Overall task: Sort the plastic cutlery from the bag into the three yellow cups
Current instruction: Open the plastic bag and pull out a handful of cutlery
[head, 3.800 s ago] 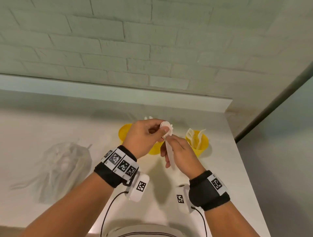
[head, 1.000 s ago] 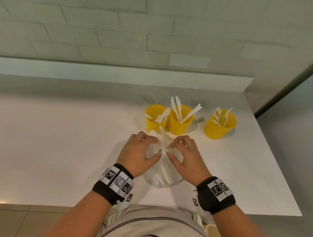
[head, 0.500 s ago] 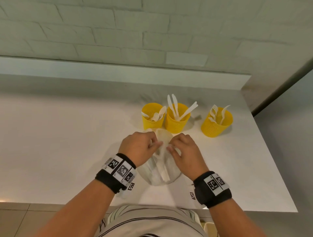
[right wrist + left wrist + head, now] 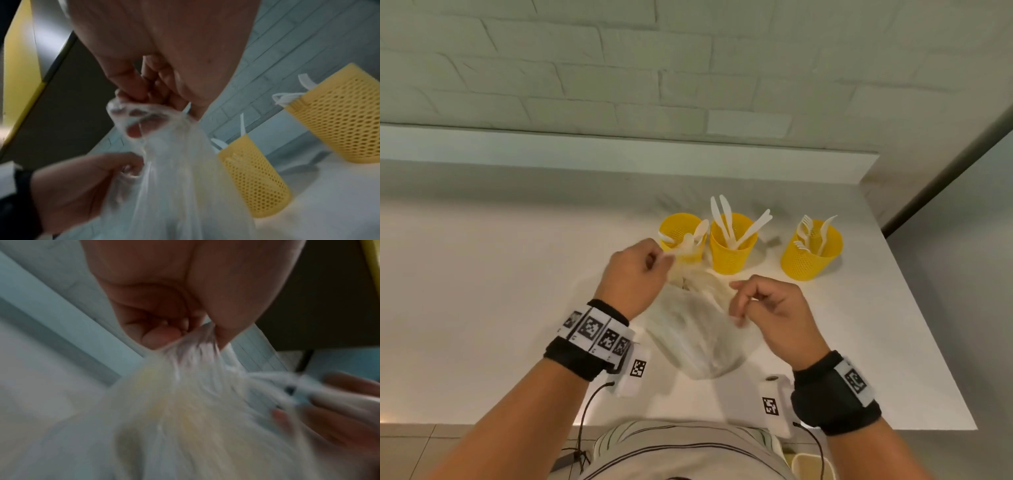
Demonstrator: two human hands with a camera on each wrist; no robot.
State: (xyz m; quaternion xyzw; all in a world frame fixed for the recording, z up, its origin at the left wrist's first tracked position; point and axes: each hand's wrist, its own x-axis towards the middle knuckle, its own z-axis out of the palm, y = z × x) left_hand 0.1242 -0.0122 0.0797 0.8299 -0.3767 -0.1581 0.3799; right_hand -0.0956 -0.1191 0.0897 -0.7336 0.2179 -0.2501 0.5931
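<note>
A clear plastic bag (image 4: 698, 329) with white cutlery inside stands on the white counter (image 4: 500, 291) in front of me. My left hand (image 4: 666, 260) pinches the bag's left rim and lifts it near the left yellow cup (image 4: 678, 233), which holds spoons. My right hand (image 4: 738, 308) pinches the right rim. The middle cup (image 4: 732, 253) holds knives and the right cup (image 4: 811, 260) holds forks. In the left wrist view, thumb and finger pinch the stretched bag (image 4: 185, 418). In the right wrist view the bag (image 4: 180, 178) hangs beside two mesh cups (image 4: 255, 175).
A white brick wall (image 4: 619, 68) and a low ledge (image 4: 585, 147) run behind the cups. The counter's right edge (image 4: 928, 325) drops off past the fork cup. My striped shirt (image 4: 681, 452) is at the near edge.
My hands have pulled apart, stretching the bag's mouth wider. The left hand rose up and left toward the spoon cup. About four seconds ago both hands held a spoon at the cups.
</note>
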